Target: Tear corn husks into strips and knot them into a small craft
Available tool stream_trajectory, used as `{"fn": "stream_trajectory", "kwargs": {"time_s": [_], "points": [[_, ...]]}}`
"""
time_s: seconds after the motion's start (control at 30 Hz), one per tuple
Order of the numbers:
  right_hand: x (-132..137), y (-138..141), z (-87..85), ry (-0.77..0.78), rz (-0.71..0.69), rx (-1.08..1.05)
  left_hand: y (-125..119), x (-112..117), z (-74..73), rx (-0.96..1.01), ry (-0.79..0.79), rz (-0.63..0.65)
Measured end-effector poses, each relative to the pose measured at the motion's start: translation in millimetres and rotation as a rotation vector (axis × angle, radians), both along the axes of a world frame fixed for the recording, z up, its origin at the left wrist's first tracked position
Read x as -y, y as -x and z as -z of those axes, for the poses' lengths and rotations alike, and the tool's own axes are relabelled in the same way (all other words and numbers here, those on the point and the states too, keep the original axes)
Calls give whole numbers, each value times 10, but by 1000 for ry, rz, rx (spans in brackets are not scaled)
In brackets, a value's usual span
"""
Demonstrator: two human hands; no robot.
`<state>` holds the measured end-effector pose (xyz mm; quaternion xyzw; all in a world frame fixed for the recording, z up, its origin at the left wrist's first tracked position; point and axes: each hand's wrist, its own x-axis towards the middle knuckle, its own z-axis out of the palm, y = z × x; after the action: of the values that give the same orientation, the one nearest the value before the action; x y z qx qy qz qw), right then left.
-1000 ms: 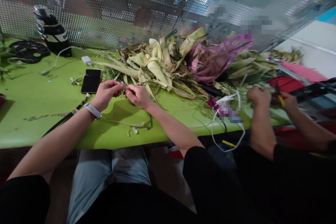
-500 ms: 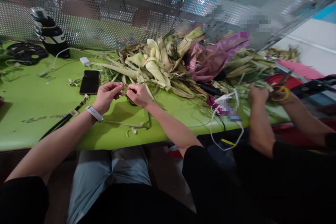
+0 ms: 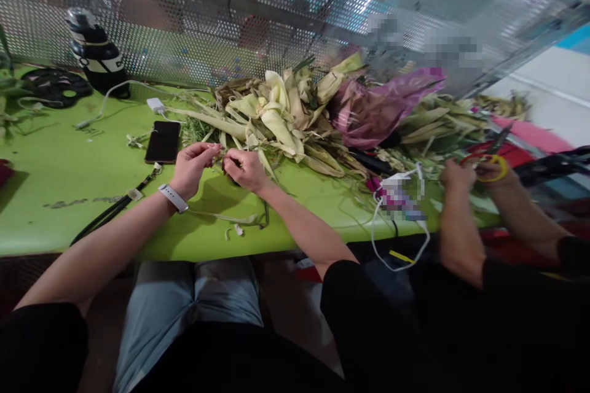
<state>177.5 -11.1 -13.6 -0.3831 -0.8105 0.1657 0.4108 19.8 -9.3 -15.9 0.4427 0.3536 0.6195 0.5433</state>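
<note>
Close together over the green table, both my hands have their fingers pinched. My left hand, with a white band at its wrist, grips something small and pale that I cannot make out. My right hand is curled at the same spot; what lies in its fingers is hidden, and a dark round thing shows just below it. Behind them lies a heap of corn husks. A thin pale strip and small white scraps rest on the table below my hands.
A phone on a black strap lies left of my hands. Further back are a black bottle, a black fan-like disc and a white cable. A pink plastic bag sits right. A co-worker's hand holds yellow-handled scissors.
The whole view has shifted slightly. My hands stay together in nearly the same pinch. On the right, the co-worker's scissors look more open and are turned more upright.
</note>
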Motion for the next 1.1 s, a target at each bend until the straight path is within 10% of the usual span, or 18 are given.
{"fn": "stream_trajectory", "kwargs": {"time_s": [0.8, 1.1], "points": [[-101, -85, 110, -425, 124, 139, 138, -12, -131, -20, 188, 203], [-133, -104, 136, -417, 96, 134, 115, -1, -133, -312, -17, 228]]}}
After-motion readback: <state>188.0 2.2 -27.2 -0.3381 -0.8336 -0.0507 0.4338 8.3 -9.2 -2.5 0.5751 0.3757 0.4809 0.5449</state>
